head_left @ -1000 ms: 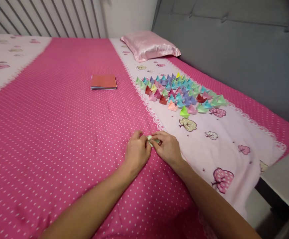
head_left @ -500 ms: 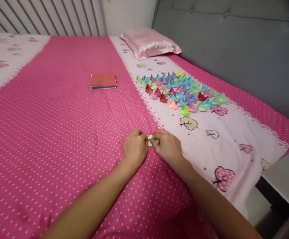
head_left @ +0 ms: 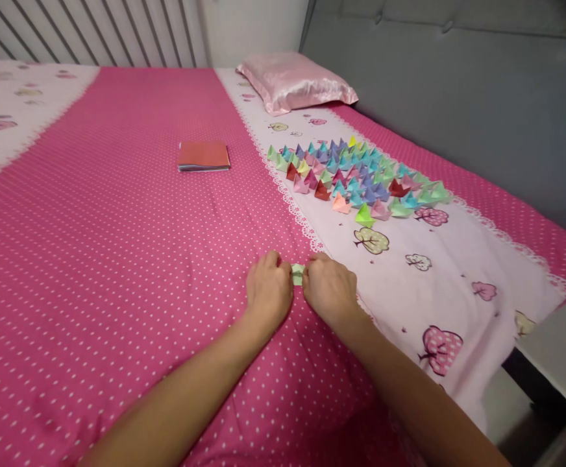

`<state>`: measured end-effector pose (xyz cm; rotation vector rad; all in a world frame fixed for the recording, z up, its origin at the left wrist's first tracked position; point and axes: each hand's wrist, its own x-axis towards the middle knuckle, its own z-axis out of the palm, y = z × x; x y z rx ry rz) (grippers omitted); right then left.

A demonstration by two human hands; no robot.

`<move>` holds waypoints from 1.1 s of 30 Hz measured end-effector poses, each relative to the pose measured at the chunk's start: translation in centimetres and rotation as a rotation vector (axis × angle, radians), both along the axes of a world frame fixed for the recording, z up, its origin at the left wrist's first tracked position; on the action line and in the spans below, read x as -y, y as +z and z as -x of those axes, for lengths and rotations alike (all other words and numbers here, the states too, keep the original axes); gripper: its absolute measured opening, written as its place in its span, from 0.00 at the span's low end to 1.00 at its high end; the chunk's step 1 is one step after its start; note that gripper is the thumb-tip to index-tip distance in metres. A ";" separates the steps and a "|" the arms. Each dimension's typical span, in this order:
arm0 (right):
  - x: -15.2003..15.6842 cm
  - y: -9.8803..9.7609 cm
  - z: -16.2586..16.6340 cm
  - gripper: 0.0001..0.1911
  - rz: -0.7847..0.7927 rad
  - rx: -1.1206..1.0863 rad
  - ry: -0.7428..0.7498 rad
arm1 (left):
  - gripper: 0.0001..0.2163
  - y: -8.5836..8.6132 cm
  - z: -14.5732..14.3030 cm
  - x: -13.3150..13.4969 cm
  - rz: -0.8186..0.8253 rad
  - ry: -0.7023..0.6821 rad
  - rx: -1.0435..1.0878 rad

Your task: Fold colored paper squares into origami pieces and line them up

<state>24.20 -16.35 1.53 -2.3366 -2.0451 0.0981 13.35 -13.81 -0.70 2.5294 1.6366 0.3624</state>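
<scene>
Folded paper shapes (head_left: 354,185) are lined up on the bed (head_left: 132,259); a green paper (head_left: 297,275), seemingly unfinished, is gripped by left hand (head_left: 269,288) and right hand (head_left: 330,288); an orange-topped stack (head_left: 204,154) is left untouched

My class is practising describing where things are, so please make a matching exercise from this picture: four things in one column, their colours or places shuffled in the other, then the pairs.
Things
1. pale green paper
2. paper stack
3. pillow
4. folded paper shapes

Descriptions
A. shiny pink, near the grey padded panel
B. many colours, grouped together
C. between the left hand and right hand
D. orange-red on top

Pairs: 1-C, 2-D, 3-A, 4-B
</scene>
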 end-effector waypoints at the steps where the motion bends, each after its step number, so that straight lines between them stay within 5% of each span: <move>1: 0.0 -0.1 0.1 0.12 -0.004 0.007 0.016 | 0.11 0.0 0.0 0.0 -0.007 -0.003 -0.003; 17: 0.0 -0.4 -0.2 0.14 -0.030 0.031 0.079 | 0.11 -0.1 0.0 0.0 0.026 0.000 0.037; 22: 0.5 -0.1 -2.5 0.09 -0.047 -0.242 0.171 | 0.08 -0.1 0.2 -0.1 0.019 -0.033 0.137; 27: 0.9 -0.4 -4.4 0.19 -0.146 -0.585 0.299 | 0.09 0.2 0.2 0.2 0.024 -0.041 0.343; 33: 0.7 -1.0 -4.9 0.22 -0.208 -0.773 0.269 | 0.12 0.2 0.4 -0.1 0.034 0.081 0.747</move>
